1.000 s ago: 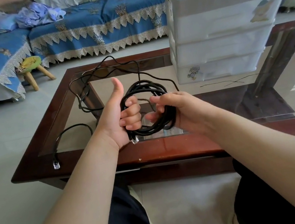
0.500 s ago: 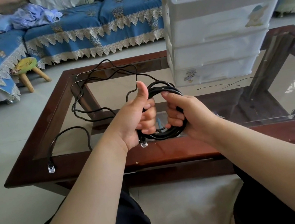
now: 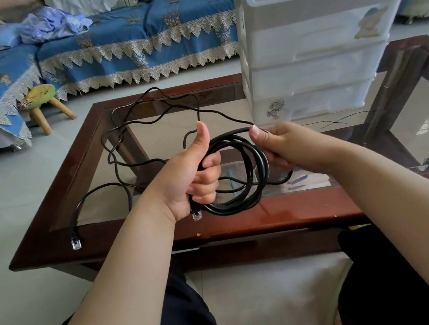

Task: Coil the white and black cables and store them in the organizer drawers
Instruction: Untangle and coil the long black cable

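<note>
While the person sits at the near edge of the glass-topped coffee table [image 3: 246,222], both bare hands are up over it, working on the black cable [image 3: 240,169]. Part of it is already wound into a coil of several loops, held between the two hands just above the table's front rail. The left hand [image 3: 189,172] has its fingers curled tight round the coil's nine o'clock side, thumb pointing straight up. The right hand [image 3: 284,145], at the coil's two o'clock, pinches a strand between thumb and fingers at the top of the loop. One clear plug [image 3: 196,215] hangs from under the left fist. From the coil the loose run wanders off toward eleven o'clock across the glass in wavy bends, then swings back toward seven o'clock, where the other plug [image 3: 76,243] lies on the wooden frame. At one o'clock from the hands, the white organizer drawers [image 3: 314,69] stand on the tabletop, all of the drawers closed. Beyond the table, at eleven o'clock, a small stool [image 3: 41,102] stands before a blue-covered sofa [image 3: 131,45].
</note>
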Available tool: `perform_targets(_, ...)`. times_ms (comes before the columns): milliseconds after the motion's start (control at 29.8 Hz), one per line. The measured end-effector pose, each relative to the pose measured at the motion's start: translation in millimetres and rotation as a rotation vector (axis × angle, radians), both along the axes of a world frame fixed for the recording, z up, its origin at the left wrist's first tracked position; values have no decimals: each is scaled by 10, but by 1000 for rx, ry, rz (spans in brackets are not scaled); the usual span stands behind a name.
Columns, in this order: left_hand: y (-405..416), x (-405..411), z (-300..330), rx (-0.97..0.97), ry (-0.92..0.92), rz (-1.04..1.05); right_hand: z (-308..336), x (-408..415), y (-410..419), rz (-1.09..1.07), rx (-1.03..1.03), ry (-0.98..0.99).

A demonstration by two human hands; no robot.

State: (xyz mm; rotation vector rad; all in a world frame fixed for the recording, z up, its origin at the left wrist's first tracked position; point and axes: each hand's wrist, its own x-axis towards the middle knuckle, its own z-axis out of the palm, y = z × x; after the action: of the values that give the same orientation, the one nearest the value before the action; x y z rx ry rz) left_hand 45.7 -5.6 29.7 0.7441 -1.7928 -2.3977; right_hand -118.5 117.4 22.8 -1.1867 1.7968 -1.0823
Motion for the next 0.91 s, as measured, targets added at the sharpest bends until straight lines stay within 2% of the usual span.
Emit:
perform_targets(201,-102,30,34,217,211,198,-54,110,-32,-52,-21,-133)
perform_targets(268,-178,38,36,309,281,318,-59,60,-26,44,-80,-214)
perform_targets(335,-227,49,27,377,326,410,-61,2,-37,42,-172,-208)
perform_targets(469,-332,71,27,453,423,571,-30,-163,-55,-268,-389,84)
perform_targets(671,-529,160,8,623,497,894,-99,-253,-78,-224,-249,157)
perform_targets(771,-572,189,-20,628,427,1055,-136,-109,-98,-280,-163,488)
perform_targets(838,-567,180,-55,583,382,1119,-169,82,-115,-219,-16,762)
perform_targets(905,-548,163,-62,481,325,1153,-216,286,-122,-124,61,938)
